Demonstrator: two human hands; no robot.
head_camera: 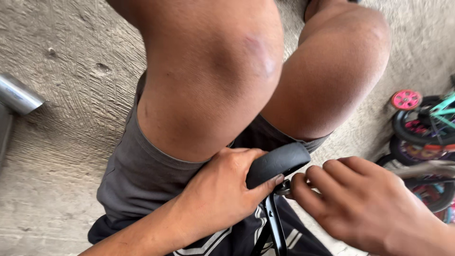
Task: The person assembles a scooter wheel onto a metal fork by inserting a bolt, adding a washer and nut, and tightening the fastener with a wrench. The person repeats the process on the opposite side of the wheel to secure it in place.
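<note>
Gripping the black saddle point(277, 163), left hand point(222, 192); right hand point(360, 204) pinches beneath it.

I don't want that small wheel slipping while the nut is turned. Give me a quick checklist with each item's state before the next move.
1. Left hand has a grip on the grey tyre: ok.
2. Right hand fingertips at the metal nut: ok.
3. Black fork held between the knees: cannot tell.
4. Nut tight or loose: cannot tell.
5. Tool in hand: not ok, bare fingers only.
</note>
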